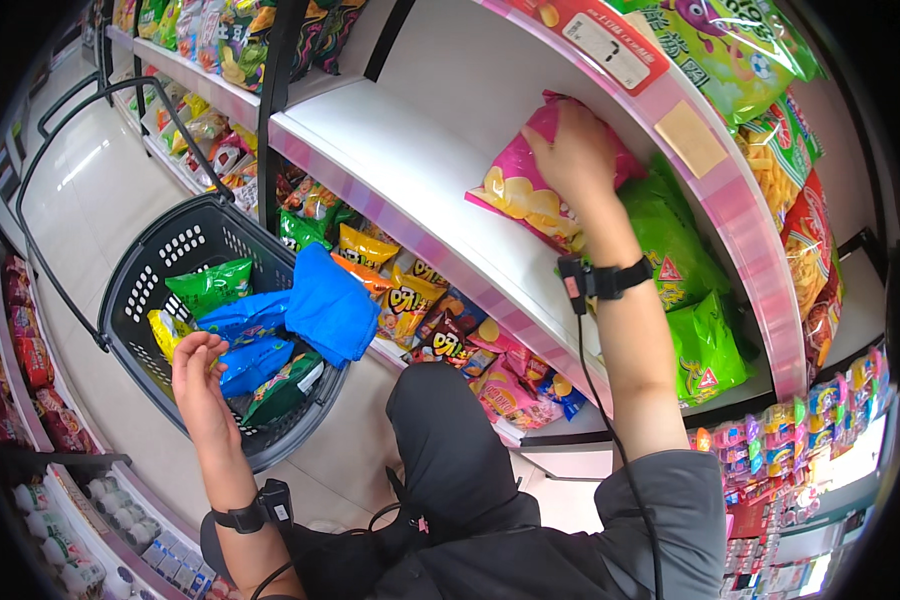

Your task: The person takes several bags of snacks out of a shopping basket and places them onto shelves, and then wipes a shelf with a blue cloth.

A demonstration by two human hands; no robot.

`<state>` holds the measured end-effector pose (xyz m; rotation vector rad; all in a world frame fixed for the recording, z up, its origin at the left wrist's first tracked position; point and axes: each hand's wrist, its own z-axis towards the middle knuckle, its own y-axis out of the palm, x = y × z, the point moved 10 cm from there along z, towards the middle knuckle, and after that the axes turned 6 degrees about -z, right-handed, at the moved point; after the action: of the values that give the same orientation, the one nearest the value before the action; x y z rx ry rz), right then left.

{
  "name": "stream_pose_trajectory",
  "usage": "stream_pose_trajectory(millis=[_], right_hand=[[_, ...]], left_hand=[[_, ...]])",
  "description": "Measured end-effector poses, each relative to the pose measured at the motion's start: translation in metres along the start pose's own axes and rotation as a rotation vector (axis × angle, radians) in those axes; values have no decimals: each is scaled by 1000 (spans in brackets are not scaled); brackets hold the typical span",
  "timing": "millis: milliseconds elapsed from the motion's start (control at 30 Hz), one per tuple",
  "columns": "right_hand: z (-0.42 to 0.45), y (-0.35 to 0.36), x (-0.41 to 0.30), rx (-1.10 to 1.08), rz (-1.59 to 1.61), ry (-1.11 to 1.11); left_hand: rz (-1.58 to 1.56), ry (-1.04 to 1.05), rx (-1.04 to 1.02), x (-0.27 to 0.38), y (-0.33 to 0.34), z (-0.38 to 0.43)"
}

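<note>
My right hand (pixel 581 154) grips the upper part of a pink potato chip bag (pixel 514 184) on the white shelf board (pixel 367 135). Its fingertips are partly hidden behind the bag. My left hand (pixel 201 386) holds nothing, with its fingers loosely apart over the near side of a black plastic shopping basket (pixel 296 442). Inside the basket lie a green snack bag (pixel 211 286), a yellow bag (pixel 166 330), blue bags (pixel 255 364) and a dark green bag (pixel 285 388). A blue cloth-like item (pixel 330 307) hangs over the basket's right rim.
Bright green snack bags (pixel 705 349) stand right of the pink bag. Above them runs the upper shelf's curved edge (pixel 690 139) with a price tag. Several snack bags (pixel 409 300) fill the lower shelf. The basket handle (pixel 26 195) leans left; a cable (pixel 607 420) trails from my right wrist.
</note>
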<state>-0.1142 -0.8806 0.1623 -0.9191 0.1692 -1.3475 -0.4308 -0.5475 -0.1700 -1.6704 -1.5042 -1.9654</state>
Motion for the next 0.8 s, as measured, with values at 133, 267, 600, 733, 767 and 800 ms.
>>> stream_pose_trajectory(millis=[133,267,600,733,767,800], right_hand=[[11,1,45,-69,-149,59],[30,22,75,-194,133,-1],[-3,-38,10,-251,276,23],[-19,-70,-36,-28,250,-91],[-20,-77,-44,30,245,-128],[-19,-80,-50,46,256,-142]], left_hand=[[17,-36,-88,-13,11,-1],[12,-80,-119,-17,31,-10],[51,-57,-131,-2,29,-12],[59,-64,-168,-6,34,-12],[61,-75,-183,-7,37,-13],[74,-72,-192,-8,38,-13]])
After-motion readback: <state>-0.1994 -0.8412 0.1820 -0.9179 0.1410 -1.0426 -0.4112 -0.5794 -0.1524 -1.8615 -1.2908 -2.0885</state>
